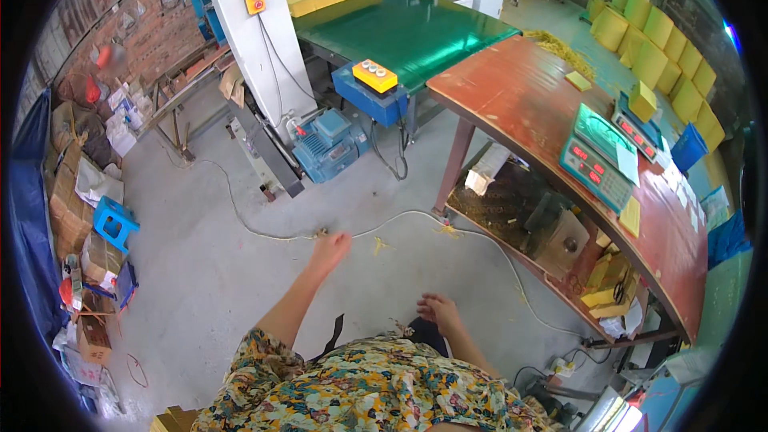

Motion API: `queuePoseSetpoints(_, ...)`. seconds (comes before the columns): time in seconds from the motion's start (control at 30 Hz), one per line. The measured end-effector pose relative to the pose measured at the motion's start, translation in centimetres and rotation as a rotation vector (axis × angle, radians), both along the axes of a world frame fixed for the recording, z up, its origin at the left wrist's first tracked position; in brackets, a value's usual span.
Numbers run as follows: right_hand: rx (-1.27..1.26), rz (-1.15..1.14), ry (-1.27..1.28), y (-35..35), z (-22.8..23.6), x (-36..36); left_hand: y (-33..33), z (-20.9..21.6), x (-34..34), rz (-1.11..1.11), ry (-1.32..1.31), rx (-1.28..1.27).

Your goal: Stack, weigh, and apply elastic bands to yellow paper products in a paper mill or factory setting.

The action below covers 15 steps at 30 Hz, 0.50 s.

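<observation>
My left hand [330, 253] is held out in front of me over the grey floor, near a pale cable [408, 214] that lies across it. Its fingers are foreshortened, so I cannot make out whether they are closed, and no held thing shows. Close to my body on the right, my right hand [439, 312] hangs with its fingers loosely bent and apart, nothing in them. Neither hand appears to touch any object. A patterned shirt [352, 388] covers my front below.
A red-brown table [512, 72] on the right carries two digital scales [596, 162]. Ahead are a green conveyor belt [400, 28], a yellow button box [374, 75] and a blue motor [328, 146]. Boxes and a blue stool [116, 222] line the left. Yellow foam blocks [648, 32] stand far right.
</observation>
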State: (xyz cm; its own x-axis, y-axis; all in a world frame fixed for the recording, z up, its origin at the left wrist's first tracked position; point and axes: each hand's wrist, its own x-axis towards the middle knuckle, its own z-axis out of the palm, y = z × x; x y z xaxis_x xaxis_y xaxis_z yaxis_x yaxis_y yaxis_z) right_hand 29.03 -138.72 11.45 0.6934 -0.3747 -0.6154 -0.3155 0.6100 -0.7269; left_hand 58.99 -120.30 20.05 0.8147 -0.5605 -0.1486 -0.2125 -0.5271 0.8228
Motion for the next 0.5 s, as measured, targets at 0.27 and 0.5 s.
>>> queuePoseSetpoints(0.27, -0.475, 0.307, -0.384, -14.8, 11.8, 24.6, -19.3, 11.1, 15.5, -0.063, -0.478, -0.174)
queuePoseSetpoints(0.5, -1.169, 0.370, -0.495, -26.9, 18.9, 44.0, -31.0, 14.2, 24.5, 0.078, -0.651, -0.018)
